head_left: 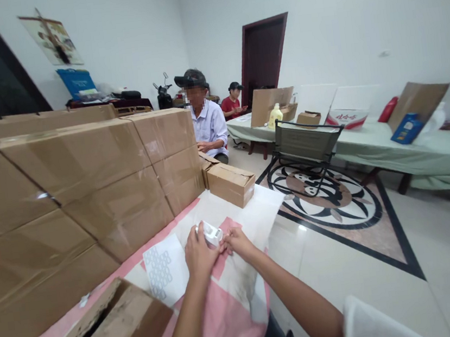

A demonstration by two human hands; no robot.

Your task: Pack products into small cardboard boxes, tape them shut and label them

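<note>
My left hand (199,252) is wrapped round a small white block-shaped device (213,234) with a dark opening or panel on its near end. Close beside that end, the fingers of my right hand (237,243) are pinched together; whatever they hold is too small to make out. Left of my hands a white sheet (165,268) printed with grey rounded outlines lies on the pink and white tablecloth (227,321). Beyond my hands sits a small cardboard box (233,183) with its top flaps nearly closed.
Stacked, taped cartons (80,191) form a wall at the left. A carton with a gap along its top (118,334) stands in front. Across the table sits a person (209,121); another person (233,102) is farther back. A folding chair (308,144) stands before a green-covered table (432,156).
</note>
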